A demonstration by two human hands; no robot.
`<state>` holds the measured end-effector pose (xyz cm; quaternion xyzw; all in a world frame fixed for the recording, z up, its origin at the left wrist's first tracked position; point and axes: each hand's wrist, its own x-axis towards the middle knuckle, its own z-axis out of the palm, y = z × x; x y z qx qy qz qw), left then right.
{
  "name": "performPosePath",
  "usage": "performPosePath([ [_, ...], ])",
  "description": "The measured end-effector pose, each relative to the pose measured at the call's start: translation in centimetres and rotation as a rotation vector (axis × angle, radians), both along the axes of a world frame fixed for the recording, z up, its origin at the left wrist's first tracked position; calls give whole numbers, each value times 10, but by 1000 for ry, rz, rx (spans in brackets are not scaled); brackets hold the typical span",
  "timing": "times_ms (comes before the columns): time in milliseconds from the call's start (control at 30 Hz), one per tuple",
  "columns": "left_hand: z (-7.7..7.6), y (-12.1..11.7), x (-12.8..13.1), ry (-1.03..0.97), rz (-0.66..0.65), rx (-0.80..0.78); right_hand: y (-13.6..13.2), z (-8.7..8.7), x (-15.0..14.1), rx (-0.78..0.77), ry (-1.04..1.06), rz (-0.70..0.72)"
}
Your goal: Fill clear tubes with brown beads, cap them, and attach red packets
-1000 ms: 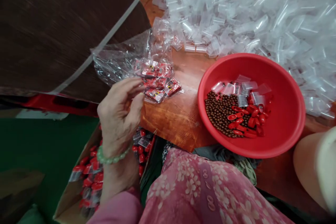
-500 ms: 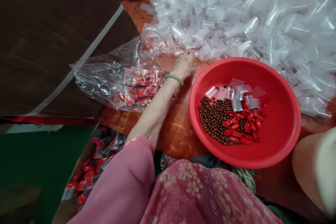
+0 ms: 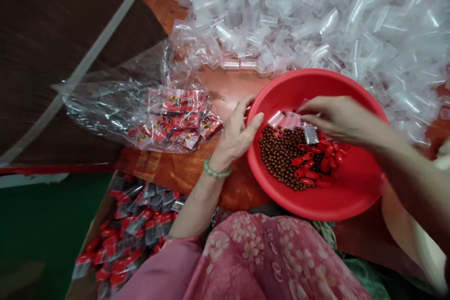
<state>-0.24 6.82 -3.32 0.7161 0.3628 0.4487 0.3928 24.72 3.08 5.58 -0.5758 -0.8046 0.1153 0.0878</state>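
My left hand [image 3: 236, 132], with a green bead bracelet [image 3: 217, 168] at the wrist, is at the left rim of a red plastic basin [image 3: 365, 187]. Its thumb reaches over the rim, spread from the fingers; nothing shows in it. Over the basin, my right hand [image 3: 333, 115] has its fingertips drawn together above small clear plastic pieces [image 3: 311, 135]. What they pinch is unclear. Brown beads [image 3: 281, 159] fill the basin's left side, next to small red plastic scoop-shaped pieces [image 3: 309, 168].
Clear plastic sleeves [image 3: 281, 14] lie heaped along the back and right. Red printed packets [image 3: 186, 122] spill from a clear bag [image 3: 105, 108] at left. A box below holds red-and-clear pieces [image 3: 130, 234]. A dark brown panel [image 3: 63, 33] stands at the far left.
My left hand has left the edge of the sleeve heap and come back to the basin's rim. My right hand has entered from the right and is over the basin.
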Motion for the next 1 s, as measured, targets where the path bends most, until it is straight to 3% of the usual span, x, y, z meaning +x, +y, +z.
performPosePath([
  [100,-10,-11,6,21,48,79,28,-30,-17,-210,-211,39],
  [267,-13,-9,7,33,51,88,48,-56,-31,-163,-444,169],
  [467,-14,-11,8,24,55,71,41,-62,-25,-171,-474,174],
  [700,-19,-10,11,-17,77,64,51,-51,-11,-195,-181,97],
  [833,-19,-11,12,-25,101,69,52,-45,-11,-150,-253,32],
  [1000,-15,-12,12,-30,85,49,40,-54,-26,-163,-277,72],
])
